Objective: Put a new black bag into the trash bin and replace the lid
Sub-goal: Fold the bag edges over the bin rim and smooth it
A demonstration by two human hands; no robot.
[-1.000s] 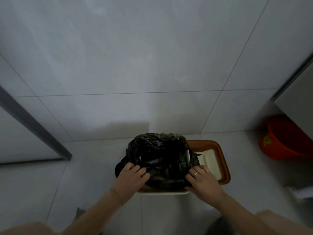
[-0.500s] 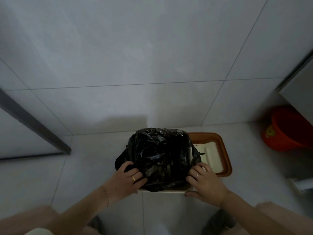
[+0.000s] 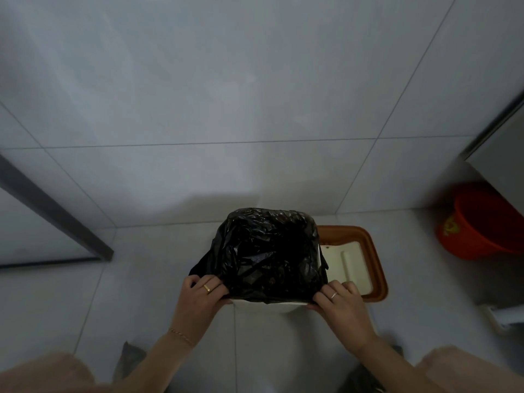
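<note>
While the black bag (image 3: 266,253) sits crumpled in the mouth of the white trash bin (image 3: 269,305), both hands grip its near edge. Left hand (image 3: 198,297) pinches bag plastic at the near-left corner, fingers curled over the film, gold ring on one finger, thin bracelet at the wrist. Right hand (image 3: 340,303) pinches the near-right corner, fingers clenched on the plastic, silver ring visible. Bag drapes over the far and side rims; a strip of white rim shows along the near side between the hands. Lid (image 3: 354,265), brown frame with cream flap, lies flat on the floor tiles just right of the bin, off it. Orange bucket (image 3: 479,225) stands well apart at right, against the wall.
</note>
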